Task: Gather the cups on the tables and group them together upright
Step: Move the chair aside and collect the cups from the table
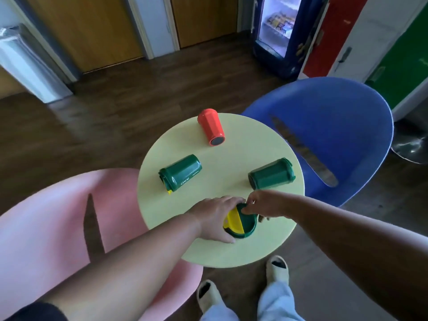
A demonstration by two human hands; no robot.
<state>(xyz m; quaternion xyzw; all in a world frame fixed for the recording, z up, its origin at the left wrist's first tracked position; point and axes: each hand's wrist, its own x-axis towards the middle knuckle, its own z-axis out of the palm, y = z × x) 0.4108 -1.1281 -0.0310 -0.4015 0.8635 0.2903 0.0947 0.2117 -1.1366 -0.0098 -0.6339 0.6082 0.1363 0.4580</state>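
1. Both hands, left (216,218) and right (261,205), grip an upright green cup with a yellow lid (240,224) near the tabletop's (231,172) near edge.
2. A red cup (211,127) lies at the far edge.
3. Two green cups lie sideways: one by the left edge (180,173), one by the right edge (272,173).

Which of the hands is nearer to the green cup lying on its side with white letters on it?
Left. The left hand grips the upright cup just below and right of the lettered green cup. The right hand touches the upright cup's far side, farther away.
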